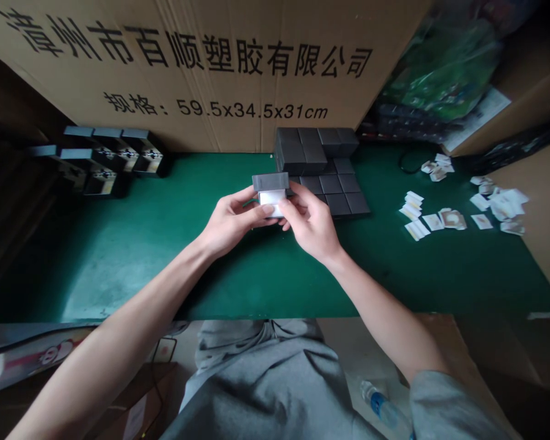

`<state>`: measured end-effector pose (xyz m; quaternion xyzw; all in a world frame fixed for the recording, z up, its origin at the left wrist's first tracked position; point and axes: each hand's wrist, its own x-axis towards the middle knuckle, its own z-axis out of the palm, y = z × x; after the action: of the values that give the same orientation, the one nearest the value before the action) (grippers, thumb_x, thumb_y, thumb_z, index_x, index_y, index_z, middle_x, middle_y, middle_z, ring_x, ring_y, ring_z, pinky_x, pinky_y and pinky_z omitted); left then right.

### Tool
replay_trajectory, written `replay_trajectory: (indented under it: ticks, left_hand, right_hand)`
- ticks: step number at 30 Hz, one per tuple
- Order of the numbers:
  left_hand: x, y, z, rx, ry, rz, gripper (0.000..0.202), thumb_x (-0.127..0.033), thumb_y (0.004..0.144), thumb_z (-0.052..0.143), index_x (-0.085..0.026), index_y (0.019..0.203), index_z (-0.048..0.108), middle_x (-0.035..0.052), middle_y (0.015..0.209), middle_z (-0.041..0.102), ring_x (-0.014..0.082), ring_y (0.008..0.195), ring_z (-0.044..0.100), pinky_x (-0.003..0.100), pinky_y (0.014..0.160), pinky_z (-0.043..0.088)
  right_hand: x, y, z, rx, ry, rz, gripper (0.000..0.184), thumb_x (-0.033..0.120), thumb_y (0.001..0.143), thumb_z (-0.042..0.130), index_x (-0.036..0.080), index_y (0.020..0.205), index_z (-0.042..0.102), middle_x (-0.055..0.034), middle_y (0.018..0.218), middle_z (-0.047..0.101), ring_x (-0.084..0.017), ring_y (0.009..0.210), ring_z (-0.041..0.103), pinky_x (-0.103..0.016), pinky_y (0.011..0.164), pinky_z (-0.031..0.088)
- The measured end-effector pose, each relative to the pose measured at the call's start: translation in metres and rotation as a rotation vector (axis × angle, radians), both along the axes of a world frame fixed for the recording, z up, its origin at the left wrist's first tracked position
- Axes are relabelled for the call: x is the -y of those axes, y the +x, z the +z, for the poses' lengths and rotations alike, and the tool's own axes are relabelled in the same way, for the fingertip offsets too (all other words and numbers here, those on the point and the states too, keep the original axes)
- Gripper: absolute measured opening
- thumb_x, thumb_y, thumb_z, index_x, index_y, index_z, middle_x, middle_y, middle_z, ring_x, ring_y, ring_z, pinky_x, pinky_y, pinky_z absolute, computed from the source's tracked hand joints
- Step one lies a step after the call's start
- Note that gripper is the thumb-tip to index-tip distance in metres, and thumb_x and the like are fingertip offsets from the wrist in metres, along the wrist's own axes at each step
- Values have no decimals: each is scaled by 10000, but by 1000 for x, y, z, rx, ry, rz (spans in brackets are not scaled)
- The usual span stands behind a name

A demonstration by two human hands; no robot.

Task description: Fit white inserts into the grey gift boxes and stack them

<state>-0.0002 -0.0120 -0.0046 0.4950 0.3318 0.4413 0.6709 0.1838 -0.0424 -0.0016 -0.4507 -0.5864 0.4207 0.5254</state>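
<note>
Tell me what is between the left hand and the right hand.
In the head view, a small dark-and-white box is between the left hand and the right hand, held by the fingers of both.

We are viewing a small dark-grey box, its lid standing open on the far side, white interior showing, being held above the green table

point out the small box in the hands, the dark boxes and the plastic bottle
Small box (pixel 270 197): head view, on its white part
Dark boxes (pixel 313 150): head view, on a raised box's top
Plastic bottle (pixel 379 404): head view, on its blue label
</note>
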Motion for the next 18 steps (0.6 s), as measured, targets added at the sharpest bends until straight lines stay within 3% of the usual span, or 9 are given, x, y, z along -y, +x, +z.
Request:
replay_trajectory:
  ticks: [10,18]
  left_hand:
    - [2,1,2,23,10,13,372,-314,786,906,-195,1128,822,60,1022,814,208,914,794,288,837,679]
    - [1,3,8,27,-45,-8,293,-381,839,856,-172,1034,795,51,1017,775,155,885,751,212,742,658]
  right_hand:
    - [-1,-2,-5,-10,28,-3,474,566,949,688,242,1292,646,-2,829,698,-146,637,668,-288,593,604]
    - [-3,-3,-4,-96,-71,-8,504,587,893,737,213,1213,631,42,729,670,-119,565,651,-233,497,543]
